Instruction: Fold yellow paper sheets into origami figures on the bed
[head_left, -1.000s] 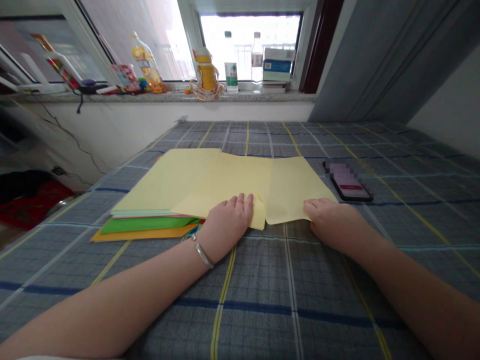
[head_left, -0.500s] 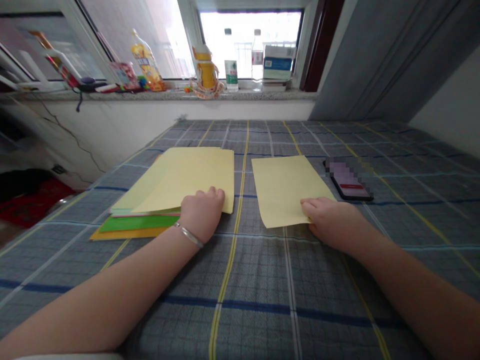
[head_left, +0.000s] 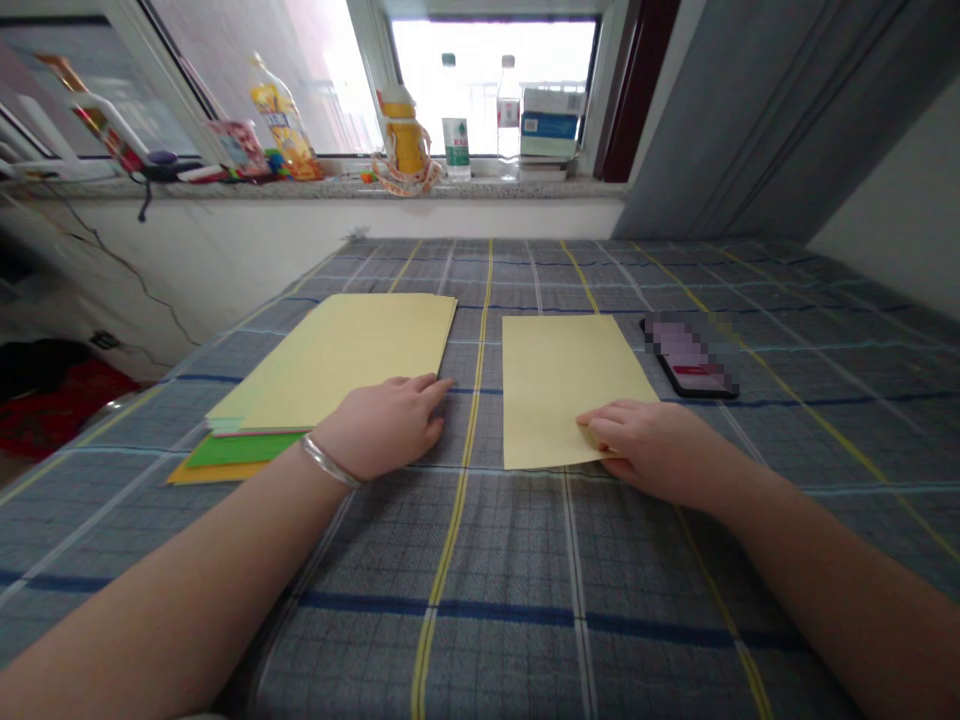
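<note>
A stack of coloured paper (head_left: 337,355) lies on the checked cover (head_left: 517,560), with pale yellow sheets on top and green and orange sheets showing beneath. My left hand (head_left: 382,427) rests flat on the cover, its fingers next to the stack's lower right corner. A single pale yellow sheet (head_left: 555,385) lies apart to the right of the stack. My right hand (head_left: 652,450) lies over that sheet's lower right corner, hiding it. A silver bangle (head_left: 322,462) circles my left wrist.
A phone (head_left: 694,362) with a pixelated screen lies right of the sheet. Beyond the cover's far edge, bottles (head_left: 456,125) and boxes (head_left: 551,125) stand on a stone windowsill (head_left: 330,188). A red cloth (head_left: 52,415) lies on the floor at the left.
The single sheet has turned to sit straighter on the cover, and my right hand has shifted left along its lower edge. My left hand has moved slightly left, closer to the stack.
</note>
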